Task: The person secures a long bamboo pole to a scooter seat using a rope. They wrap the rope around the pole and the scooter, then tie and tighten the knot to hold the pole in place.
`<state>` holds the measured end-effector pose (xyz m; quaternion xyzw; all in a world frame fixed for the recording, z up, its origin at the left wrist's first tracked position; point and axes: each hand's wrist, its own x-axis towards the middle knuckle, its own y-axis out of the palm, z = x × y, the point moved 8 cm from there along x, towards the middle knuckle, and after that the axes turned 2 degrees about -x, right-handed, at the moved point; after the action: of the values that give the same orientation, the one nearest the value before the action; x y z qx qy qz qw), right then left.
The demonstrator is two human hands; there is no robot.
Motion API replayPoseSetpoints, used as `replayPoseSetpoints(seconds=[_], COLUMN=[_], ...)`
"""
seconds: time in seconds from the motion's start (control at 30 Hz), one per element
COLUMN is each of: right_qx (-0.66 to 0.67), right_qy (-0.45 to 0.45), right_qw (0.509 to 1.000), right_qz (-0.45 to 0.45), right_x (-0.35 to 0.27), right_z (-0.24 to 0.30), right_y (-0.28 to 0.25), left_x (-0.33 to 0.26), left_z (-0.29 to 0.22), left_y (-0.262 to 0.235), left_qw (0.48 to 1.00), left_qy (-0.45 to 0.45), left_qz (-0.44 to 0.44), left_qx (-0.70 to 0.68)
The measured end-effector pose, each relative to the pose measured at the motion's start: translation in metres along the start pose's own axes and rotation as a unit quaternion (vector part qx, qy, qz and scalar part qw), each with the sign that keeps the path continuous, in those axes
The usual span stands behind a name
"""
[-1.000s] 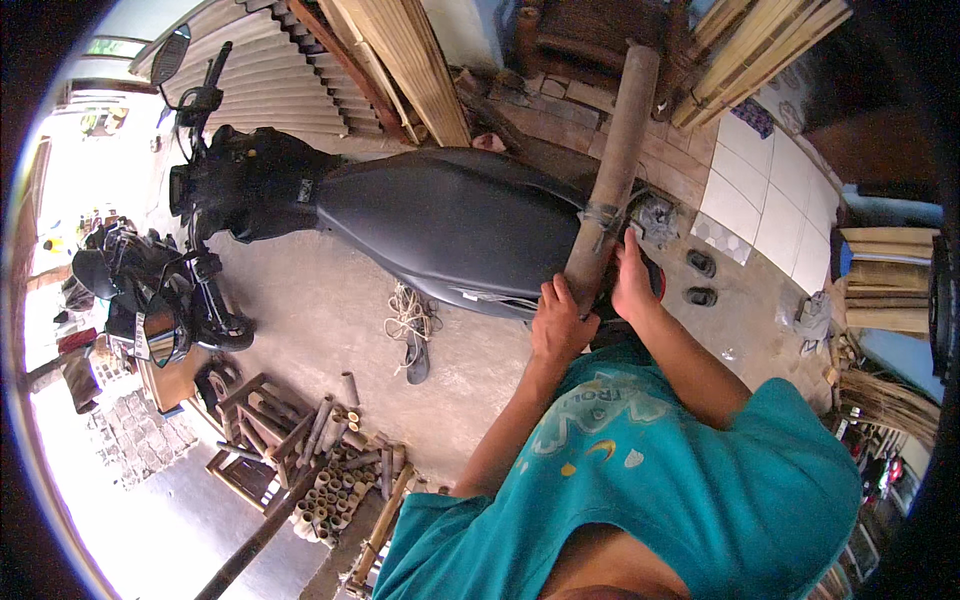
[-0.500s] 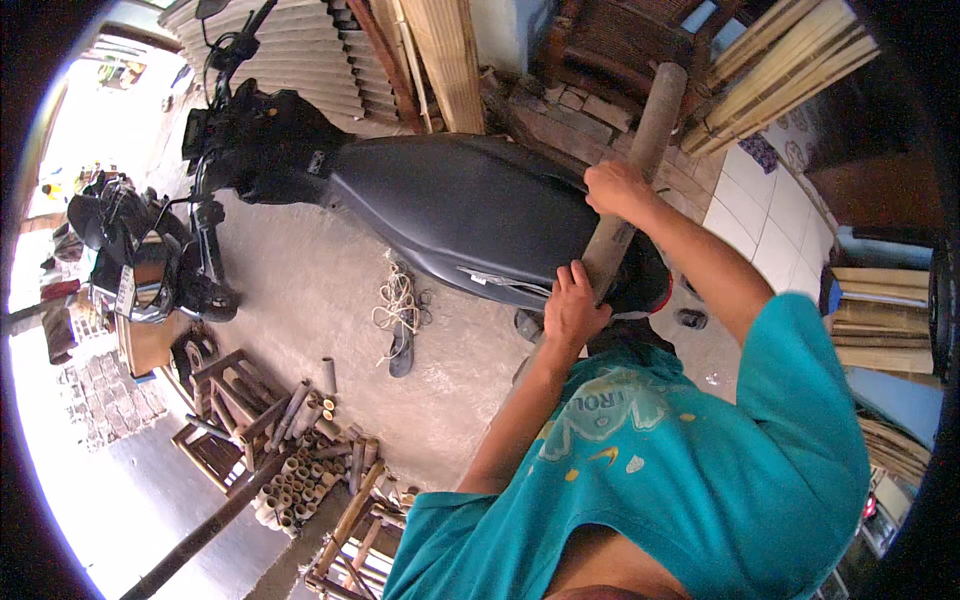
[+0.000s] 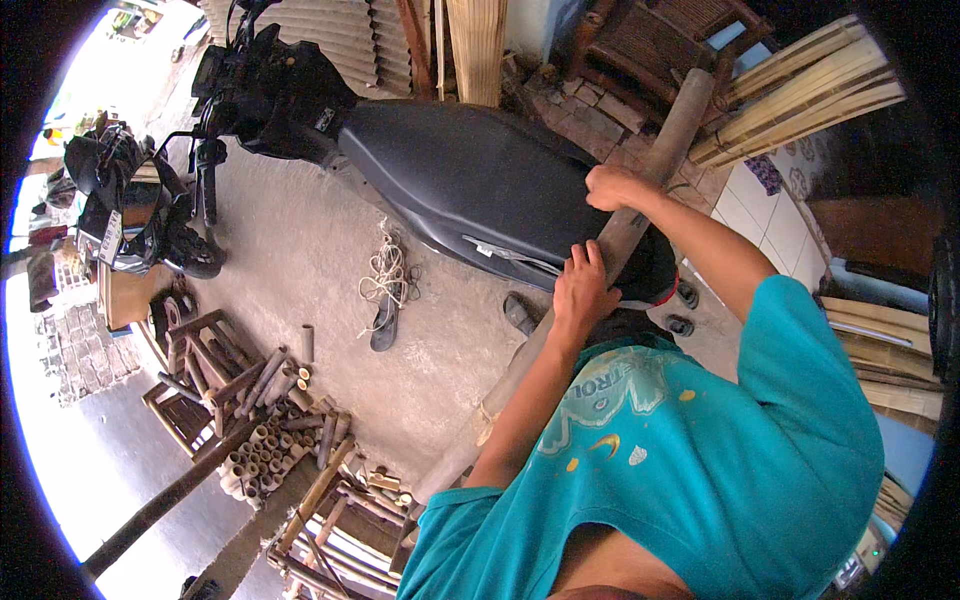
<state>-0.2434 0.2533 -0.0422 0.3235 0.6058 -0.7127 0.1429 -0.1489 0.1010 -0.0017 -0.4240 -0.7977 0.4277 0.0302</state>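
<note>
— Both hands have slid further apart along that bamboo pole (image 3: 640, 215) since a moment ago; the right one has climbed higher up it.

— What's around it?

— Biggest thing is the black scooter (image 3: 470, 180), parked right under the pole, its long seat crossing beneath it. Behind stand corrugated sheets (image 3: 330, 40) and bundled bamboo slats (image 3: 810, 90) leaning at the wall. On the concrete floor lie a heap of short cut bamboo pieces (image 3: 270, 430), a tangle of pale cord (image 3: 388, 275) and a dark sandal (image 3: 384, 325).

— Where does the pole run?

— Slanting, from the brick corner at upper right, over the scooter's tail, down toward the floor at the person's left side.

— And the hands?

— Right hand (image 3: 615, 187), arm stretched out, is curled over the upper part, fingers wrapped round it. Left hand (image 3: 582, 290), elbow bent, lies lower on the pole, fingers spread along its side; whether it fully clasps it, I cannot tell.
</note>
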Motion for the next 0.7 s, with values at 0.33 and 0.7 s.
replayPoseSetpoints(seconds=[0.33, 0.7], right_qx=[0.187, 0.278], right_qy=[-0.102, -0.173], right_qw=[0.977, 0.943], right_qz=[-0.008, 0.059], right_x=[-0.008, -0.12], right_z=[0.086, 0.101], right_y=[0.009, -0.04], left_x=[0.002, -0.082], left_z=[-0.005, 0.041], left_y=[0.005, -0.012], left_qw=[1.0, 0.977], left_qy=[-0.011, 0.037], left_qz=[0.027, -0.195], left_qx=[0.012, -0.077])
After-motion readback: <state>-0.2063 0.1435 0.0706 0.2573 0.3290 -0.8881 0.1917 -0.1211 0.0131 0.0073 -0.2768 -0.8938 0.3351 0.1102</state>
